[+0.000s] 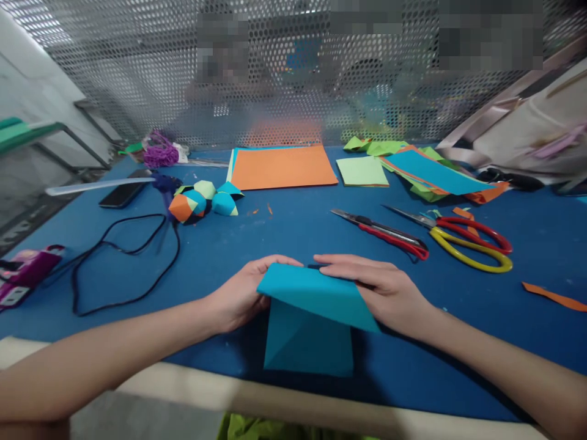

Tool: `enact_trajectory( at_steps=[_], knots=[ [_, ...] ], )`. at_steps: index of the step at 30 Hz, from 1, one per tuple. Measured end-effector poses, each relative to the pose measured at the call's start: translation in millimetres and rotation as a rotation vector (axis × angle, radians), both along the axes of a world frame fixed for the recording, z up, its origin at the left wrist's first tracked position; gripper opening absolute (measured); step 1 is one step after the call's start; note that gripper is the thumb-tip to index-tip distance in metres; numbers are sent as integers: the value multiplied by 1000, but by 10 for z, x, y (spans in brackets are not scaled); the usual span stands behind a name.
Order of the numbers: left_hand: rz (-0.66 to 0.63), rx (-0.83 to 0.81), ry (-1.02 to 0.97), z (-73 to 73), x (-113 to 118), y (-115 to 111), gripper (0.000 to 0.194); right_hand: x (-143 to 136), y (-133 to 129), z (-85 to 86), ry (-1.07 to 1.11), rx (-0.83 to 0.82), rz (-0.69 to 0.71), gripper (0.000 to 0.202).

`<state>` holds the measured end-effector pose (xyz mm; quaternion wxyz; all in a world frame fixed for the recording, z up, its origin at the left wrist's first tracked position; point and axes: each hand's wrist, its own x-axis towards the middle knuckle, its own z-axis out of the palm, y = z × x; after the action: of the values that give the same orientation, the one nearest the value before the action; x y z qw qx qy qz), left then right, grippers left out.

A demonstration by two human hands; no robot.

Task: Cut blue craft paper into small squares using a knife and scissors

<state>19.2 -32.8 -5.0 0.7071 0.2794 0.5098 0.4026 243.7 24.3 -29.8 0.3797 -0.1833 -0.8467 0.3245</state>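
Observation:
A sheet of blue paper [312, 330], folded over along its far side, is held just above the near part of the blue table. My left hand [247, 293] grips the paper's left corner, its fingers partly hidden behind the flap. On the right side, my right hand [385, 293] holds the same paper, with its fingers along the upper edge and the thumb out of sight. The flap slants down to the right over the lower layer. A small dark thing shows between the hands at the far edge; I cannot make out what it is.
Beyond the hands lie a red cutter [380, 232], scissors [472, 241], orange sheets [284, 168], green squares [362, 171] and blue strips [435, 171]. Folded paper shapes [195, 201], a glue gun [165, 189] with its cable, a phone [123, 192] and purple string [160, 151] are at left.

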Motion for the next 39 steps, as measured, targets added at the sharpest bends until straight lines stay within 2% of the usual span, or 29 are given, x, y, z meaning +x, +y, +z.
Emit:
enact_trajectory(
  at_steps=[4,7,9,11,16,20,24,28,32,34,36,39],
  knots=[
    [-27,6,45,-35,-13,2,29,22,-2,-23,-39,166,60,32],
    [-46,114,151,-79,-43,22,20,35,18,-87,-38,282,143,38],
    [-92,283,301,-101,-88,54,16,42,44,-138,-51,340,174,41],
    [-165,518,509,-119,-152,98,17,48,73,-182,-75,391,171,40],
    [-250,1124,921,-203,-336,199,23,47,106,-250,-152,461,78,36],
    [-312,1348,1107,-286,-425,224,25,36,89,-266,-169,494,37,36],
    [-329,1475,1161,-340,-450,235,24,26,67,-228,-218,553,49,35],
    [-325,1518,1157,-367,-451,253,22,-2,13,-171,-243,648,9,30],
    [-324,1532,1119,-381,-457,279,22,-41,-89,-110,-300,528,-61,18],
    [-318,1538,1108,-380,-465,290,22,-47,-131,-90,-292,542,23,22],
    [-319,1532,1107,-375,-476,298,22,-40,-155,-86,-267,646,143,29],
    [-346,1493,1121,-368,-495,300,23,-19,-164,-105,-261,719,187,34]
  ],
)
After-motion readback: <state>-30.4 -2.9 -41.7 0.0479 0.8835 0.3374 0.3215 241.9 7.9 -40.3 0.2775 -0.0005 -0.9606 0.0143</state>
